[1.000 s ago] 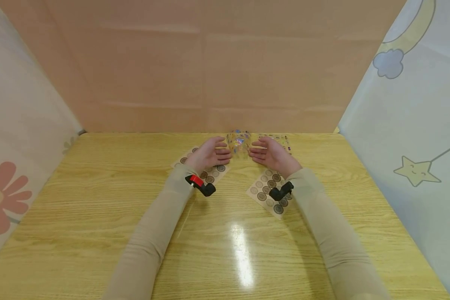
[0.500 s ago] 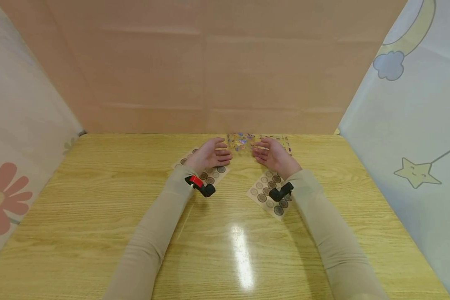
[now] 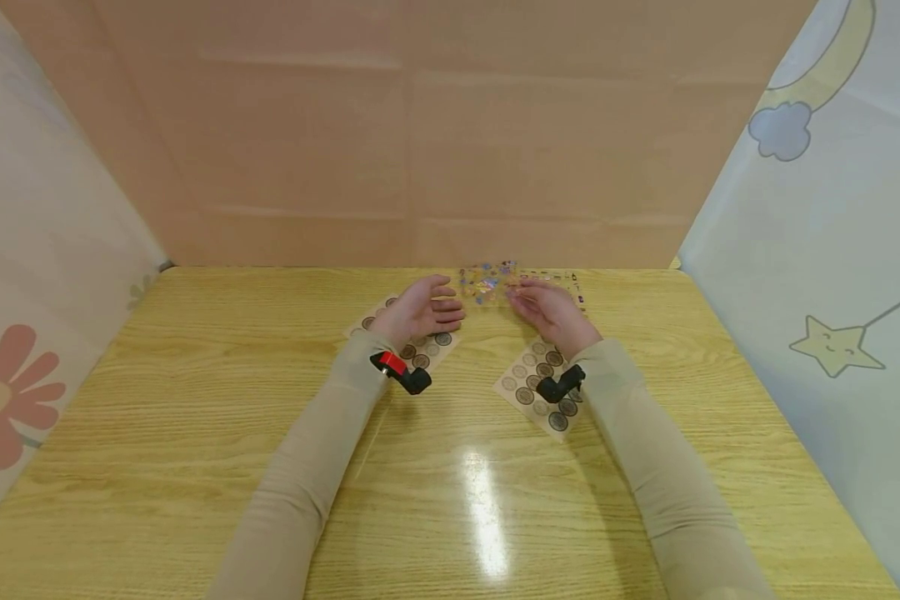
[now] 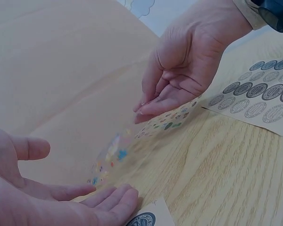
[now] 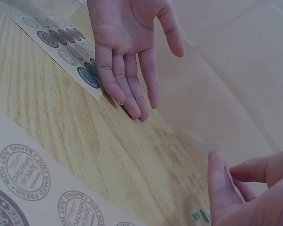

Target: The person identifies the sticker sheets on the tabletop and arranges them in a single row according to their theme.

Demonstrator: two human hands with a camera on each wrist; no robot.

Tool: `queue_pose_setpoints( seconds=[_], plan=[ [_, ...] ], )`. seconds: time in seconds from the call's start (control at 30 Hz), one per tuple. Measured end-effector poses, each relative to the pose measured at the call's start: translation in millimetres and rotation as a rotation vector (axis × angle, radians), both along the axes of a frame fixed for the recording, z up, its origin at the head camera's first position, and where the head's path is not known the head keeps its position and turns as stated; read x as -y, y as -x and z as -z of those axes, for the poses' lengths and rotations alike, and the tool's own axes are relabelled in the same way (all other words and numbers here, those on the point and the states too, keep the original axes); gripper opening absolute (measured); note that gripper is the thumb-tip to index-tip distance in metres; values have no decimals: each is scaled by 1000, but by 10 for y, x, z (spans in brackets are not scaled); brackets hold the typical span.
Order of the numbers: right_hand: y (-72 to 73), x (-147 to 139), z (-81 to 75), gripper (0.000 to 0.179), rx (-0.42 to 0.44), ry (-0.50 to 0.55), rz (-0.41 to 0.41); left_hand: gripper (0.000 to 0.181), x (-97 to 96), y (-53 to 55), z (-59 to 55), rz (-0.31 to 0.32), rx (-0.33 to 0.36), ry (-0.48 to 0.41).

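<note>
A clear sticker sheet (image 3: 487,284) with small colourful prints is pinched at its right edge between the thumb and fingertips of my right hand (image 3: 552,313). In the left wrist view this see-through sheet (image 4: 115,153) slants down from those fingertips towards my left hand (image 4: 52,188). My left hand (image 3: 420,310) is palm inward at the sheet's left side, its fingers extended and thumb apart. Under my right hand, a second clear sheet (image 4: 172,120) with little coloured prints lies on the wooden table (image 3: 450,467).
One paper sheet of round seal stickers (image 3: 435,346) lies partly under my left hand and wrist. Another such sheet (image 3: 528,383) lies below my right wrist. A brown paper backdrop (image 3: 420,167) rises at the table's far edge, with patterned white walls (image 3: 795,250) on both sides.
My right fingers, loosely spread before, have come together on the clear sheet's edge. The sheet has shifted slightly right, and its upper right part has lifted. My left hand stays almost still.
</note>
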State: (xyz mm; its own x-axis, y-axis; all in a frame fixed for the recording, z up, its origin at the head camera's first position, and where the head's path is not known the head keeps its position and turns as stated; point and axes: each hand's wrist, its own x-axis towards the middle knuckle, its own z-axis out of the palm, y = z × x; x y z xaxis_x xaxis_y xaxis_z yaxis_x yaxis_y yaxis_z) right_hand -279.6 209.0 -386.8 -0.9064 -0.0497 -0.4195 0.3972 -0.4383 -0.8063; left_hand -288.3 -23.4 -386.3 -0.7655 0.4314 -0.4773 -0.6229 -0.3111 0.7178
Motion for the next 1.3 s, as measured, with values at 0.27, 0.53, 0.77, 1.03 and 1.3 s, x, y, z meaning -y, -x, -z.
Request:
queue_pose_setpoints(
  seconds=[0.27,0.53,0.77,1.03,1.3],
  plan=[
    [-24,-16,-31,45,-51,20,74,58,-4,14,33,8,2,-21],
    [-56,9,-84,44,-116,65,51,55,-53,8,55,-13,18,-102],
    [-109,23,-147,44,-149,35,28,47,-41,5,53,-71,-13,-184],
    [-169,47,-138,46,-179,-21,-2,41,7,-42,71,-66,-76,-181],
    [-324,109,-158,56,-128,-71,12,52,82,-159,25,-55,-126,-153]
  ],
)
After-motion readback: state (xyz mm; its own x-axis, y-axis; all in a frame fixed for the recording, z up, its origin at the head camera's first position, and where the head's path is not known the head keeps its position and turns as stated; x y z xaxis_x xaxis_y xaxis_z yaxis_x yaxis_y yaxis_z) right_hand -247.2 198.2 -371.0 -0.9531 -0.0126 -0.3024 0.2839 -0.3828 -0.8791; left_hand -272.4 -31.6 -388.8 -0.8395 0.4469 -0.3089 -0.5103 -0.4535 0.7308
